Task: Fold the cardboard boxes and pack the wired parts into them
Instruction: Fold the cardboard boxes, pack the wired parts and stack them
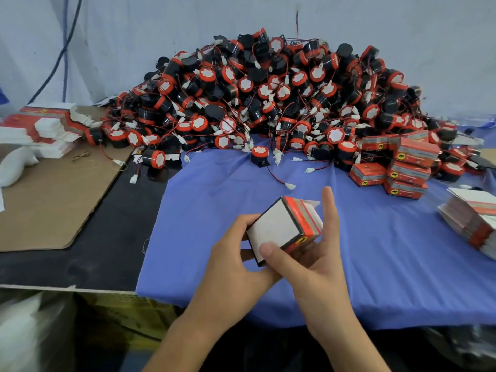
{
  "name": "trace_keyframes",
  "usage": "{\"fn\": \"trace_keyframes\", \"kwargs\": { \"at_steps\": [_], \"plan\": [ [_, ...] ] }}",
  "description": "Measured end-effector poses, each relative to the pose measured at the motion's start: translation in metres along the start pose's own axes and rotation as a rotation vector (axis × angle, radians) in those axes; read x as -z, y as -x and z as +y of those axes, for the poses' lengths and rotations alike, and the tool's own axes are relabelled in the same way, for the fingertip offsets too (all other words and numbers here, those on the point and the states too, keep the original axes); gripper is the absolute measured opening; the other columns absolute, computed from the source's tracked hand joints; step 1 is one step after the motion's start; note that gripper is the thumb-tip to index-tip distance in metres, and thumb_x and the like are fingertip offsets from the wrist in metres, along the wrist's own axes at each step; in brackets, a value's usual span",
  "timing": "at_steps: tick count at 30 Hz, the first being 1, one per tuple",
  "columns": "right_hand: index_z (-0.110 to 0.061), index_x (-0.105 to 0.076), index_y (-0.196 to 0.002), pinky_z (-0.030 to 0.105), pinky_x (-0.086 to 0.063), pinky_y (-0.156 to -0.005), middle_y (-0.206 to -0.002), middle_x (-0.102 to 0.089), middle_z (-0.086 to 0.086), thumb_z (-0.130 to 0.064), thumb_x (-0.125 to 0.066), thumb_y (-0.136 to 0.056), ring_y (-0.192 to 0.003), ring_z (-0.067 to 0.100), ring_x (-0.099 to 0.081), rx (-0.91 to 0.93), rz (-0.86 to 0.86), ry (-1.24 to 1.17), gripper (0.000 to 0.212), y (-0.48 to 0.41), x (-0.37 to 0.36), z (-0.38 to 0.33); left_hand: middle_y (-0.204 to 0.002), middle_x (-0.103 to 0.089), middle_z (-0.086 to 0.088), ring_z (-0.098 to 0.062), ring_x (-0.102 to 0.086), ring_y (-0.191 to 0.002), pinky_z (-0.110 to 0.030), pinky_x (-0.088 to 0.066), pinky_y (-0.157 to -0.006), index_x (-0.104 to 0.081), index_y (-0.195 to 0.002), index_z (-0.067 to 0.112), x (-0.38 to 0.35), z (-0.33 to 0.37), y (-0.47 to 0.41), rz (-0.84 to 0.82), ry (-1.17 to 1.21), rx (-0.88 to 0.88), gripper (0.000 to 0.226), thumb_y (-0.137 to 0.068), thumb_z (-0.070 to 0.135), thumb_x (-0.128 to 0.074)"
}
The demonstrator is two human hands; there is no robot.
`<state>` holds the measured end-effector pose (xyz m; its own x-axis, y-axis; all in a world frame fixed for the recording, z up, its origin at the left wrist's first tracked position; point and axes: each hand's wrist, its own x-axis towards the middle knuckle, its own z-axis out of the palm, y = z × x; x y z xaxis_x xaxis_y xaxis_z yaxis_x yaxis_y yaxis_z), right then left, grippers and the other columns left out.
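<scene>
Squaring up a red-and-white cardboard box (284, 229), a person holds it in both hands above the blue cloth (220, 200), in front of the heap of wired parts (268, 98). The left hand (236, 253) wraps its fingers round the box's near end, apparently to keep the walls from collapsing. The right hand (311, 253) clamps it from the other side, thumb pressed on the white panel and forefinger raised straight beside a white flap that stands open on the side facing the heap. That flap seems left open so a part can go in. 1 loose part (259, 155) stands at the heap's front edge, within easy reach, its wire trailing towards the hands. Closed boxes (402, 167) are stacked at the heap's right foot, likely parked clear of the working spot. A pile of flat boxes (45, 127) lies at the heap's left end and a second flat pile (472, 218) to the heap's right, nearer the person
</scene>
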<state>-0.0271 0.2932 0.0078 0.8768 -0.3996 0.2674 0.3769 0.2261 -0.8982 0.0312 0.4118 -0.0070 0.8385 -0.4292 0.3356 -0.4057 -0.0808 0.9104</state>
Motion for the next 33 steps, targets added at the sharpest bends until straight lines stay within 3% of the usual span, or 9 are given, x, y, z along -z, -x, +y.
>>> {"fn": "trace_keyframes", "kwargs": {
  "at_steps": [6,11,14,17,21,24,29,31,33],
  "plan": [
    [-0.065,0.0,-0.152,0.025,-0.06,-0.082,-0.114,-0.07,-0.024,-0.013,-0.08,-0.087,-0.096,0.009,-0.073,0.118,-0.238,0.704,0.115,-0.005,0.016,-0.016,-0.134,-0.05,0.026,-0.008,-0.049,-0.128,-0.014,-0.045,-0.098,-0.032,-0.155,0.045,0.003,-0.002,-0.007,-0.007,-0.129,-0.112,0.095,-0.073,0.045,-0.081],
    [-0.051,-0.001,-0.159,0.029,-0.037,-0.108,-0.136,-0.05,-0.024,-0.064,-0.071,-0.078,-0.131,0.01,-0.046,0.361,-0.027,1.031,0.107,-0.009,0.014,-0.027,-0.113,-0.072,0.009,-0.014,-0.072,-0.105,-0.03,-0.06,-0.083,-0.055,-0.118,0.035,0.001,-0.003,-0.018,0.129,0.213,0.035,0.069,-0.06,0.034,-0.092],
    [-0.044,-0.022,-0.156,0.027,-0.025,-0.119,-0.15,-0.038,-0.021,-0.053,-0.078,-0.08,-0.144,0.009,-0.031,0.428,0.186,1.005,0.095,-0.014,0.019,-0.018,-0.112,-0.072,0.001,-0.019,-0.074,-0.101,-0.025,-0.059,-0.08,-0.042,-0.121,0.034,0.001,-0.008,-0.023,0.121,0.398,0.115,0.081,-0.059,0.034,-0.093],
    [-0.03,-0.055,-0.139,0.038,-0.049,-0.109,-0.13,-0.066,-0.018,-0.019,-0.077,-0.09,-0.123,0.008,-0.062,0.105,0.068,0.542,0.055,-0.021,0.029,0.006,-0.114,-0.071,0.005,-0.018,-0.071,-0.109,-0.028,-0.059,-0.084,-0.057,-0.113,0.036,-0.004,-0.02,-0.028,0.05,0.332,0.103,0.058,-0.067,0.037,-0.093],
    [-0.038,-0.065,-0.12,0.034,-0.055,-0.097,-0.115,-0.071,-0.019,-0.01,-0.073,-0.092,-0.11,0.005,-0.067,0.027,0.146,0.727,0.04,-0.026,0.04,0.038,-0.138,-0.046,0.016,-0.009,-0.037,-0.135,-0.028,-0.039,-0.107,-0.057,-0.128,0.038,-0.006,-0.055,-0.041,0.048,-0.363,0.15,0.082,-0.06,0.082,-0.07],
    [-0.042,-0.062,-0.113,0.033,-0.055,-0.095,-0.112,-0.071,-0.02,-0.011,-0.073,-0.091,-0.104,-0.002,-0.066,-0.1,0.123,0.8,0.039,-0.022,0.043,0.055,-0.135,-0.045,0.024,-0.008,-0.029,-0.135,-0.029,-0.026,-0.103,-0.051,-0.134,0.042,-0.004,-0.076,-0.043,-0.071,-0.709,0.145,0.086,-0.064,0.094,-0.054],
    [-0.037,-0.059,-0.124,0.023,-0.052,-0.098,-0.118,-0.07,-0.017,-0.01,-0.078,-0.087,-0.11,-0.002,-0.064,-0.157,0.103,0.781,0.049,-0.022,0.052,0.06,-0.151,-0.035,0.024,-0.007,-0.023,-0.143,-0.03,-0.023,-0.113,-0.034,-0.15,0.043,0.007,-0.084,-0.046,-0.179,-0.672,0.221,0.114,-0.051,0.091,-0.064],
    [-0.032,-0.054,-0.136,0.017,-0.05,-0.099,-0.13,-0.064,-0.015,0.0,-0.073,-0.087,-0.12,-0.004,-0.06,-0.244,0.093,0.666,0.061,-0.024,0.061,0.056,-0.156,-0.017,0.027,-0.001,-0.011,-0.15,-0.029,-0.021,-0.121,-0.014,-0.161,0.038,0.023,-0.084,-0.044,-0.252,-0.494,0.346,0.139,-0.044,0.083,-0.075],
    [-0.032,-0.053,-0.139,0.016,-0.048,-0.101,-0.139,-0.059,-0.016,0.012,-0.059,-0.09,-0.124,-0.008,-0.056,-0.35,0.09,0.518,0.066,-0.031,0.069,0.05,-0.153,-0.017,0.036,0.008,-0.023,-0.145,-0.023,-0.03,-0.116,-0.018,-0.159,0.047,0.046,-0.086,-0.041,-0.257,-0.197,0.442,0.13,-0.05,0.068,-0.086]
  ]
}}
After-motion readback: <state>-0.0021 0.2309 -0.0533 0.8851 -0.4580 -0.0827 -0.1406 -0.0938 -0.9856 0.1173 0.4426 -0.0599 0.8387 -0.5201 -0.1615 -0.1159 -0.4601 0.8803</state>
